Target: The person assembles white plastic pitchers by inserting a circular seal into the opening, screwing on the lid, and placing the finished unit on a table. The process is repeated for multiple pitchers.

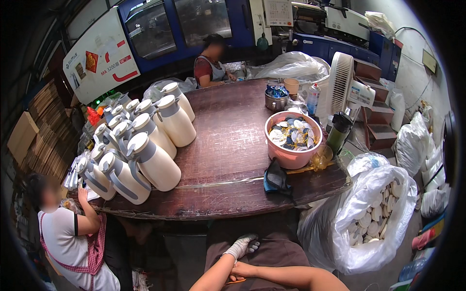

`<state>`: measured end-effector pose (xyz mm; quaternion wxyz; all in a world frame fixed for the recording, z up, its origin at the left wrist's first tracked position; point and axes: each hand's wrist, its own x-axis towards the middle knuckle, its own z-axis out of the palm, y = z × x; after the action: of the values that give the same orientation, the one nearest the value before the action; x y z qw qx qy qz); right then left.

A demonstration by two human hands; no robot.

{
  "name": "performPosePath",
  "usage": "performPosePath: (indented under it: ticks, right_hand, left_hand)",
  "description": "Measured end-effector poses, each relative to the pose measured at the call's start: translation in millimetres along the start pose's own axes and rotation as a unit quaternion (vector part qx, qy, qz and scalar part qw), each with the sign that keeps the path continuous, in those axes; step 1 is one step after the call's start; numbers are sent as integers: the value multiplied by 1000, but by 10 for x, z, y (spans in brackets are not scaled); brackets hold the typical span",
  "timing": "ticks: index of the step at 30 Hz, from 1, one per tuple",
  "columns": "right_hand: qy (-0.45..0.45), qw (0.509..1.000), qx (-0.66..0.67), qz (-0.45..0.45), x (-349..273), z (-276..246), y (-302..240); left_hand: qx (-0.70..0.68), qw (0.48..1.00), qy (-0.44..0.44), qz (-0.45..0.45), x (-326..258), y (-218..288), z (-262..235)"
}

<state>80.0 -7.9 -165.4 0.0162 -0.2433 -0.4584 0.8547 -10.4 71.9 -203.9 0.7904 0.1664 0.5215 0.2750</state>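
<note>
Both my hands rest low in my lap, over dark trousers, with the forearms crossing at the wrists. My left hand (243, 246) wears a white glove with greyish fingertips; its fingers are curled together and nothing shows in them. Just below the left wrist lies my right hand (242, 269), bare, with its fingers closed around a thin orange object (236, 281). Most of that object is hidden by the hand and forearm, so its kind is unclear. Beyond my lap is the edge of a dark brown table (223, 126).
Several cream jugs (155, 165) with grey handles crowd the table's left. At right stand a pink bucket (293, 157) of discs, a dark pouch (277, 179), a fan (341, 82) and a bag (335, 233) of pale discs. Two people sit at the left and far sides.
</note>
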Motion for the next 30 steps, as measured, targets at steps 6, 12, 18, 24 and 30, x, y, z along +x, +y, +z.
performPosePath:
  ticks: [6, 12, 18, 24, 30]
  right_hand:
    - [-19, 999, 30, 5, -6, -18, -12]
    - [-17, 1000, 21, 0, -62, 5, -127]
    - [-17, 1000, 18, 3, -25, -10, -88]
    - [-10, 1000, 16, 5, -42, -17, -94]
    - [-7, 1000, 22, 8, -37, -8, -90]
  left_hand:
    - [2, 1000, 0, 4, -24, 3, 22]
    - [1, 1000, 1, 6, 5, -19, -1]
    - [-1, 1000, 1, 8, 46, -44, -31]
    - [4, 1000, -1, 11, 24, -27, -5]
    - [4, 1000, 3, 6, 19, -21, -6]
